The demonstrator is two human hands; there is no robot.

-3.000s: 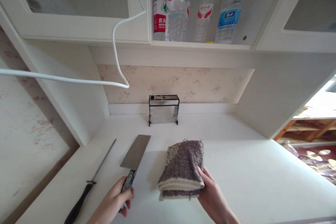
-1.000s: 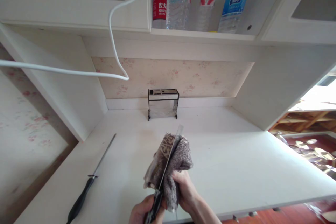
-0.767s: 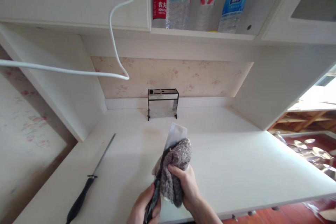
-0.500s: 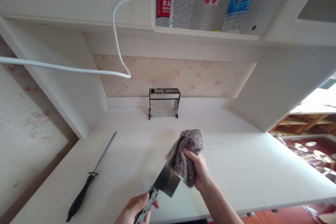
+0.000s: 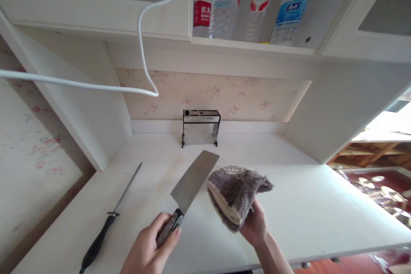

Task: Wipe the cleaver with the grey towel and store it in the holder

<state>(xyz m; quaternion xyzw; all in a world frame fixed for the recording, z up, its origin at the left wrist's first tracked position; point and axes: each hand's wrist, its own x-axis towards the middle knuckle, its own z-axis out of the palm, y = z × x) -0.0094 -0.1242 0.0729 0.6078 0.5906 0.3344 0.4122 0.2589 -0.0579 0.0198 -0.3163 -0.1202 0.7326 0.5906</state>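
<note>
My left hand is wrapped round the dark handle of a cleaver. Its wide steel blade points up and to the right, bare along its full length. A folded brown-grey cloth with a pale underside is gripped in my right hand; most of those fingers are hidden behind it. Cloth and blade are close but apart. To the left on the white counter lies a sharpening steel with a black handle, its rod pointing away from me.
A metal knife rack with a black frame stands against the back wall. Several plastic bottles fill the open shelf above. A white cable hangs across the upper left. Shiny metal things lie beyond the counter's right edge.
The cloth has come off the cleaver's blade and moved slightly right, opening out. The cleaver has turned and risen, so its whole blade shows. The sharpening steel stayed put.
</note>
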